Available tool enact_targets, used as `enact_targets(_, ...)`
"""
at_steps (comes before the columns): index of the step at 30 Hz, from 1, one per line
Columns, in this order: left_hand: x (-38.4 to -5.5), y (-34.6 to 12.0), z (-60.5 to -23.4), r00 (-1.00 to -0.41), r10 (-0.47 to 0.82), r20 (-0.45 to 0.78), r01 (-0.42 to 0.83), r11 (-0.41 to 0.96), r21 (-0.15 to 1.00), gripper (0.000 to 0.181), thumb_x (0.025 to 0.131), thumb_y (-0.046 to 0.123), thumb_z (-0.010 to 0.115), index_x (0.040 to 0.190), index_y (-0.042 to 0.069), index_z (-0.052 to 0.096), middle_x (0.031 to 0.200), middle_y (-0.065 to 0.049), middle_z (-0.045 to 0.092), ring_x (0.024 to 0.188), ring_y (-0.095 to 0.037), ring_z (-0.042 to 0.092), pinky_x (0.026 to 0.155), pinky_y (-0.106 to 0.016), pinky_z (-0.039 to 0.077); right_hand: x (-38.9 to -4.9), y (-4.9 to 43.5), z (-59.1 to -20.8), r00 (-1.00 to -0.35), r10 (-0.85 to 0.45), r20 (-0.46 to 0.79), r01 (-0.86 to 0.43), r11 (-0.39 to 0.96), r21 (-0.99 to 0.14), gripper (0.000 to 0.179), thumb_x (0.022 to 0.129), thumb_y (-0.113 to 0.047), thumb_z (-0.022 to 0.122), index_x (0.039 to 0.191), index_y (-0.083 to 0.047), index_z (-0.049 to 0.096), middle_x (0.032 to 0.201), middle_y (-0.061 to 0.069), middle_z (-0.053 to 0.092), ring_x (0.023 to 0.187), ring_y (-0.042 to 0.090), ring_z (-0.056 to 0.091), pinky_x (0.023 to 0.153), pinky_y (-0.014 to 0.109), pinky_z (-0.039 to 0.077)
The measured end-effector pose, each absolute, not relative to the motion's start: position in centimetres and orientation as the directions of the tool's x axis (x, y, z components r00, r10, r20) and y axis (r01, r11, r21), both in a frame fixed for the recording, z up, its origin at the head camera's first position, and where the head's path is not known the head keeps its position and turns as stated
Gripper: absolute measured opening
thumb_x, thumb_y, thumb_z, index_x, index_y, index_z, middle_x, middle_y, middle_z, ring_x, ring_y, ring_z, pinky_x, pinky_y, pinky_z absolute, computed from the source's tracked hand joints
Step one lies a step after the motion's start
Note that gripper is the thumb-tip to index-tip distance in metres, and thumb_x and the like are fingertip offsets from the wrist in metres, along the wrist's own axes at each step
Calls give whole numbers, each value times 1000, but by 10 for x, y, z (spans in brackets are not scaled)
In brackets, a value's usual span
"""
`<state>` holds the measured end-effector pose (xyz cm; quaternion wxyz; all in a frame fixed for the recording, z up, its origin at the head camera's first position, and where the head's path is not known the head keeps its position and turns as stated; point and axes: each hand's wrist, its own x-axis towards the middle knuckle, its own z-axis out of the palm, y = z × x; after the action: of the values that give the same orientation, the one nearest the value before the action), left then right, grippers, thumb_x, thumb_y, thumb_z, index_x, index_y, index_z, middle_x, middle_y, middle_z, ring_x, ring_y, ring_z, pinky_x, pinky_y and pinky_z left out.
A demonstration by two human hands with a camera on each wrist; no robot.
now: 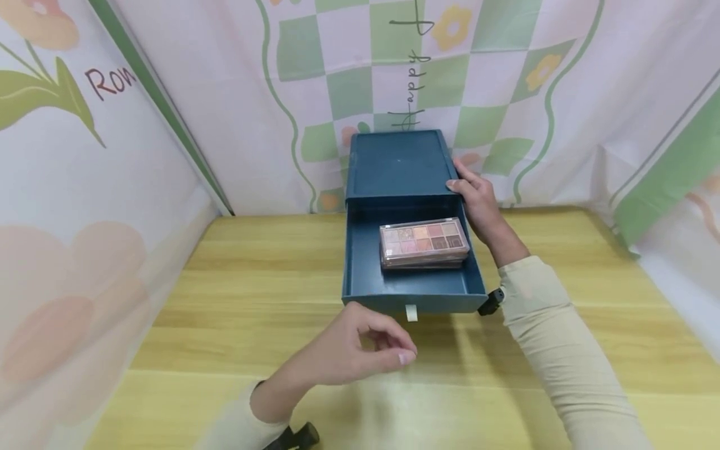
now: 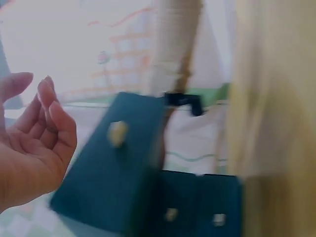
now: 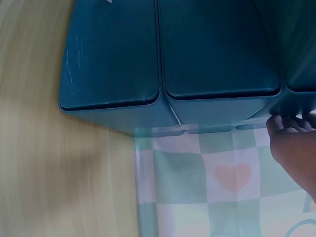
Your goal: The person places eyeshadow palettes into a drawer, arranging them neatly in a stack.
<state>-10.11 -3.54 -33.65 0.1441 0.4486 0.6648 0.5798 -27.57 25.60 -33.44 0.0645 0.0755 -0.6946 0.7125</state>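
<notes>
A dark blue drawer cabinet (image 1: 400,164) stands on the table with its top drawer (image 1: 364,281) pulled out. Inside the drawer, toward its right side, lies a stack of eyeshadow palettes (image 1: 423,240) with clear lids. At the cabinet's right edge, my right hand (image 1: 479,203) grips the corner, thumb over the top and fingers along the side. Just in front of the drawer hovers my left hand (image 1: 360,350), fingers loosely curled and nothing in them, near the white pull tab (image 1: 412,313). The left wrist view shows this hand (image 2: 37,136) beside the drawer front (image 2: 111,163).
Two lower drawers (image 2: 197,200) sit closed beneath the pulled-out one, each with a small tab. Behind the cabinet hangs a printed curtain (image 1: 332,94), with more fabric on both sides. The wooden tabletop (image 1: 264,269) extends around the cabinet.
</notes>
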Motion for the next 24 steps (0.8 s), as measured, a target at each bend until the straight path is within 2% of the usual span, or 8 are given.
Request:
enact_targets(5, -102, -29, -366, -590, 802, 95, 222, 47, 974, 20, 95, 9, 65, 102, -8, 73, 88, -29, 72, 67, 3, 61, 62, -23, 59, -279, 255, -333, -980, -19, 197, -196, -13, -980, 67, 99, -11, 48, 160, -6, 20, 172, 6, 10, 161, 14, 2, 132, 28, 9)
enact_targets(8, -105, -24, -383, -611, 792, -25, 109, 115, 987, 26, 98, 12, 63, 110, -9, 71, 95, -32, 72, 70, 0, 65, 70, -28, 63, -280, 256, -333, -980, -16, 199, -198, -8, -980, 67, 99, -11, 48, 160, -5, 19, 172, 7, 10, 161, 14, 1, 132, 28, 8)
enact_targets(11, -106, -17, -398, -650, 754, -92, 11, 130, 991, 33, 100, 17, 59, 120, -8, 67, 106, -34, 71, 79, -11, 70, 80, -36, 64, -279, 256, -333, -981, -14, 196, -196, -8, -981, 67, 99, -11, 49, 160, -6, 19, 172, 6, 9, 161, 14, 1, 132, 29, 7)
enact_targets(15, -107, -5, -405, -692, 712, -122, -110, 63, 992, 43, 101, 21, 54, 135, -4, 59, 123, -34, 66, 99, -29, 72, 95, -43, 60, -278, 256, -332, -981, -7, 195, -195, -28, -980, 67, 100, -10, 49, 160, -7, 21, 172, 6, 10, 161, 14, 3, 132, 27, 9)
enact_targets(18, -107, 5, -404, -714, 687, -137, -206, -20, 978, 47, 102, 25, 52, 140, -5, 54, 131, -34, 62, 103, -21, 72, 101, -39, 58, -276, 256, -331, -980, -6, 198, -198, -45, -979, 66, 100, -10, 49, 160, -7, 21, 172, 6, 10, 161, 14, 4, 131, 26, 11)
enact_targets(20, -106, 10, -401, -737, 660, -147, -266, -84, 960, 49, 103, 26, 51, 139, -8, 53, 129, -33, 63, 99, -11, 71, 99, -33, 58, -275, 256, -332, -980, -6, 199, -198, -47, -979, 66, 100, -10, 48, 160, -7, 21, 172, 6, 10, 161, 14, 4, 131, 26, 11)
enact_targets(22, -105, 14, -398, -767, 624, -149, -308, -154, 939, 51, 104, 27, 50, 135, -13, 54, 119, -26, 70, 91, -5, 71, 94, -26, 59, -274, 256, -332, -980, -7, 198, -198, -42, -979, 66, 100, -9, 48, 160, -7, 21, 172, 6, 10, 161, 14, 4, 131, 26, 11)
enact_targets(24, -105, 17, -396, -794, 589, -151, -334, -214, 918, 52, 105, 28, 51, 131, -16, 55, 104, -14, 76, 85, -5, 71, 86, -22, 59, -274, 255, -333, -980, -9, 198, -197, -43, -979, 65, 100, -9, 48, 160, -7, 22, 173, 5, 10, 161, 14, 4, 131, 26, 11)
